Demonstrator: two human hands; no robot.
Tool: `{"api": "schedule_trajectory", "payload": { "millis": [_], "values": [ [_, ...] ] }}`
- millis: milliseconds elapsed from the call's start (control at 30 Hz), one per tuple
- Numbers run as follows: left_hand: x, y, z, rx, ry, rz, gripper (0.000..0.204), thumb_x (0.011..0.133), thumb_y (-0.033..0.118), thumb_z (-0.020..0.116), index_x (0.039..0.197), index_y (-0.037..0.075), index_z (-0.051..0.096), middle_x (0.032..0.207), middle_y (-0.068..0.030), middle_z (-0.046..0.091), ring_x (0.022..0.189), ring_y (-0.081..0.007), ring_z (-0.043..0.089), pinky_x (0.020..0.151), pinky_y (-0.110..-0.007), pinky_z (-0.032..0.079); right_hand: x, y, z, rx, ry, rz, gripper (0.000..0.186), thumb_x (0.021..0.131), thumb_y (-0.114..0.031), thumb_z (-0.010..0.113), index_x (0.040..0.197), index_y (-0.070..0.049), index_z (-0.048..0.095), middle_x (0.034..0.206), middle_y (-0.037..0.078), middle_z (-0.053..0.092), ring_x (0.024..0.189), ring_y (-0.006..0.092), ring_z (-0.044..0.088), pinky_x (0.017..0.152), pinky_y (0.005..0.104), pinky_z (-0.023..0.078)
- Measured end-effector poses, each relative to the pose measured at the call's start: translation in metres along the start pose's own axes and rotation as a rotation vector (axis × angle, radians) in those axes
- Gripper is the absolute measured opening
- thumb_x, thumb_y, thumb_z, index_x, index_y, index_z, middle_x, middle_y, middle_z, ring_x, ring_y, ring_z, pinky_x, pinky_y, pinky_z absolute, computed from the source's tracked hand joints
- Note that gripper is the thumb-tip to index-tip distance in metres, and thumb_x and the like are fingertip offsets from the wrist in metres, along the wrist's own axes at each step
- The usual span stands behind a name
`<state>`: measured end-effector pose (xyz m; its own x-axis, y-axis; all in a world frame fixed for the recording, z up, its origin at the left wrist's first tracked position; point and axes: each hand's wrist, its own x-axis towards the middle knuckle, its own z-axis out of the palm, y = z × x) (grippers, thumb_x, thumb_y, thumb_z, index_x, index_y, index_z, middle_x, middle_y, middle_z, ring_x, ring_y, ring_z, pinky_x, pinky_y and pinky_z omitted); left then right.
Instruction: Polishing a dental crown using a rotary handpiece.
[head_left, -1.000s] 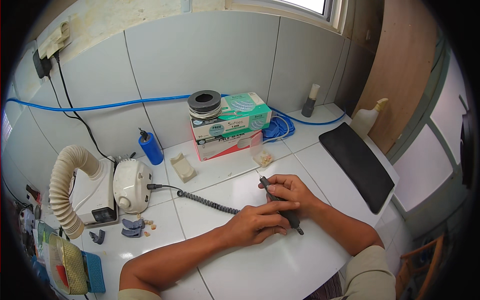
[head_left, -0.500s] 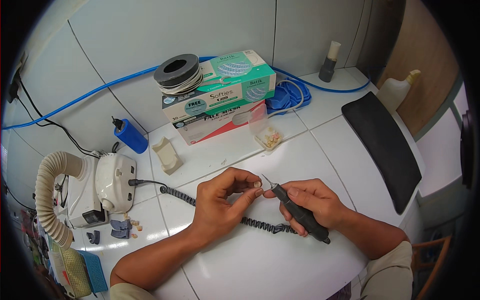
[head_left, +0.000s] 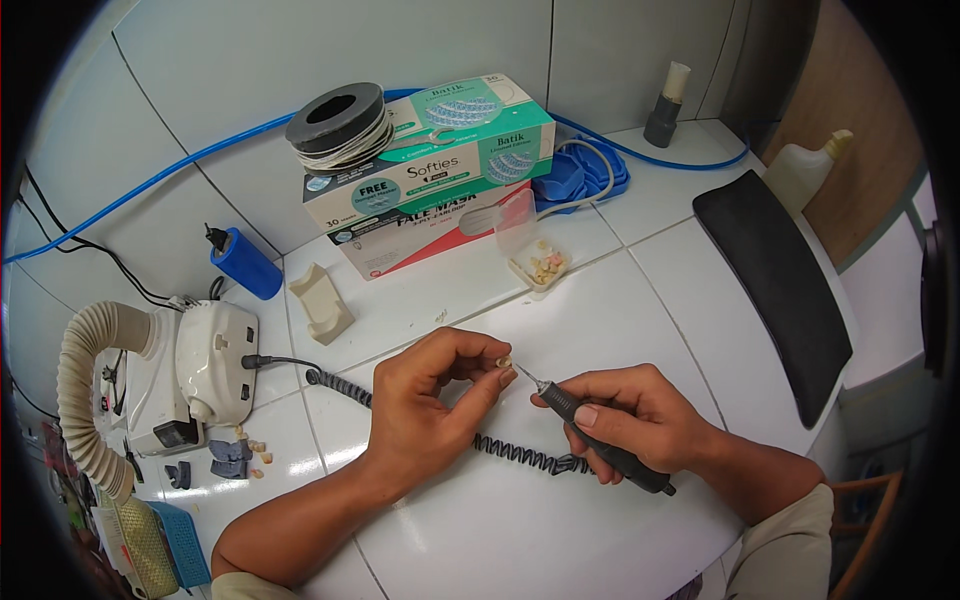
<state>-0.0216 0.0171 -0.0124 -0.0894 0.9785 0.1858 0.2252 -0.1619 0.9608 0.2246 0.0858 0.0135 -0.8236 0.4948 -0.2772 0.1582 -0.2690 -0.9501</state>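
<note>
Between the thumb and index finger of my left hand (head_left: 425, 405) is a small cream dental crown (head_left: 504, 363), partly covered by the fingertips. My right hand (head_left: 640, 415) grips a black rotary handpiece (head_left: 620, 458) like a pen. Its thin pointed bur (head_left: 527, 372) aims at the crown, close to it; whether they touch I cannot tell. A coiled black cord (head_left: 525, 457) runs behind my left hand toward a white control unit (head_left: 220, 365) on the left. Beyond my hands stands an opened clear plastic box (head_left: 541, 270) holding several small cream and pink pieces.
Stacked face mask boxes (head_left: 430, 225) carry a wire spool (head_left: 340, 125) at the back. A beige handpiece rest (head_left: 322, 305) and blue cylinder (head_left: 248, 265) stand left of them. A ribbed suction hose (head_left: 85, 385) arches at far left. At right lies a curved black pad (head_left: 780, 300).
My view has shifted slightly. My left hand has turned the crown a little in its fingertips, and the handpiece has shifted, with the bur still close to the crown.
</note>
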Motion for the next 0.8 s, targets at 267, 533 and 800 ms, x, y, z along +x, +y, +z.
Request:
{"api": "schedule_trajectory", "payload": {
  "millis": [267,533,800],
  "values": [
    [-0.0003,0.0021,-0.0025,0.136,-0.057,0.055,0.019,0.095,-0.005,0.075,0.113,-0.004,0.07,0.106,-0.0109,0.075,0.102,-0.0166,0.073,0.093,-0.03,0.058,-0.0004,0.0012,-0.001,-0.002,-0.012,0.006,0.04,0.111,-0.016,0.051,0.141,0.011,0.059,0.087,0.009,0.067,0.061,0.0122,0.066,0.054,0.0269,0.055],
    [-0.0021,0.0008,-0.0007,0.013,-0.09,-0.025,0.013,0.098,-0.009,0.068,0.111,-0.005,0.067,0.108,-0.0146,0.077,0.103,-0.0183,0.075,0.092,-0.031,0.061,-0.0019,0.0007,0.0011,-0.017,-0.006,0.01,0.039,0.111,-0.016,0.051,0.138,0.01,0.061,0.087,0.006,0.066,0.061,0.0103,0.065,0.053,0.0254,0.052],
    [-0.0015,-0.002,-0.0027,-0.015,-0.112,0.015,0.013,0.098,-0.011,0.068,0.109,-0.005,0.067,0.109,-0.0168,0.076,0.104,-0.0204,0.075,0.092,-0.032,0.062,-0.0022,-0.0015,0.0013,-0.008,-0.027,0.021,0.038,0.111,-0.015,0.05,0.138,0.009,0.062,0.086,0.006,0.065,0.06,0.009,0.063,0.054,0.025,0.052]
  ]
}}
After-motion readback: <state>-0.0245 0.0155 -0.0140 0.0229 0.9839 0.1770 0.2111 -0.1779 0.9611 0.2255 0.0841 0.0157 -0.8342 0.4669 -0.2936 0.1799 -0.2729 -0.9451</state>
